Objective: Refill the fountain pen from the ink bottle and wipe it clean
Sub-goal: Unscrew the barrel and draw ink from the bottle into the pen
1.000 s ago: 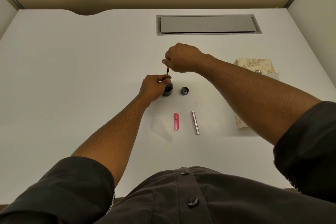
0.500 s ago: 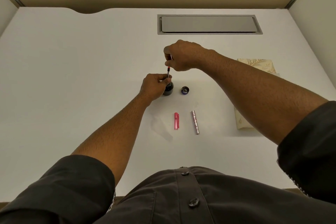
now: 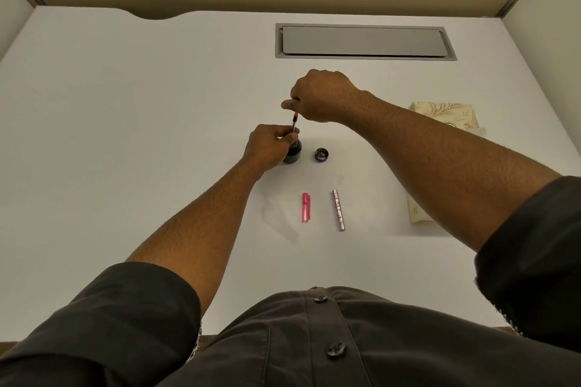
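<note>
Over the open ink bottle, steadied in our closed left hand, our right hand pinches the fountain pen upright, nib seemingly dipped, so we judge filling underway, wiping and reassembly remaining.

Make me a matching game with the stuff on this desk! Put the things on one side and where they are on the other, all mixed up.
Things:
1. ink bottle
2. bottle cap
3. pink pen cap
4. tissue box

Places:
A. lying flat, just left of the silvery pen barrel
B. partly hidden behind the right forearm
C. held steady by the left hand
D. sitting alone on the desk, just right of the bottle

Pairs: 1-C, 2-D, 3-A, 4-B
</note>
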Demonstrator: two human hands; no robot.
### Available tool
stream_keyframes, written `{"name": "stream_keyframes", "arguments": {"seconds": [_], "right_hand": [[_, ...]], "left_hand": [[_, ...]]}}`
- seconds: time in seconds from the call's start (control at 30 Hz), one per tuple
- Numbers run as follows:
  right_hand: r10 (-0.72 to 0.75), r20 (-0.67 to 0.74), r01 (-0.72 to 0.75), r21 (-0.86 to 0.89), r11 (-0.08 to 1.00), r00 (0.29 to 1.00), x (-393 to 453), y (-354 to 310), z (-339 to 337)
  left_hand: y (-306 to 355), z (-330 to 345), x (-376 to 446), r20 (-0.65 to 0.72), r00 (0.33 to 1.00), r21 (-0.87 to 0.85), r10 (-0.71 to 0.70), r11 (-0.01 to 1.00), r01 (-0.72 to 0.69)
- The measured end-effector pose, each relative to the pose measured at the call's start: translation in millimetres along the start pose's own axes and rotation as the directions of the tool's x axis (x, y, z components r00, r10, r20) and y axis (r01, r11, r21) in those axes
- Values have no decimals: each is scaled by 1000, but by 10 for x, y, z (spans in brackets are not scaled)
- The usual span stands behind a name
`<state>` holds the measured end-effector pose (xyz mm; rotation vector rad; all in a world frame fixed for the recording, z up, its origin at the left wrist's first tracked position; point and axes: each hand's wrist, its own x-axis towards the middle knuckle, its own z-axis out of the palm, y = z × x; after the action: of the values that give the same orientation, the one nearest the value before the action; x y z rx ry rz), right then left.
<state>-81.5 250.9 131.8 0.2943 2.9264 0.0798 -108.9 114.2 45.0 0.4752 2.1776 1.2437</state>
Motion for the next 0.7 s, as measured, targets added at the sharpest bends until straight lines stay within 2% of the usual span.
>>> {"name": "stream_keyframes", "arguments": {"seconds": [0.1,0.4,0.7], "right_hand": [[0,-2,0,-19,1000,1000,-2,11,-16],[-100,38,93,150,984,994,-37,81,-54],[-28,38,25,63,998,999,-5,31,-4]], "left_hand": [[-1,3,-3,-1,1000,-1,-1,1000,1],[-9,7,-7,-2,1000,-2,14,1000,-14],[-19,7,3,2,1000,4,27,1000,-27]]}}
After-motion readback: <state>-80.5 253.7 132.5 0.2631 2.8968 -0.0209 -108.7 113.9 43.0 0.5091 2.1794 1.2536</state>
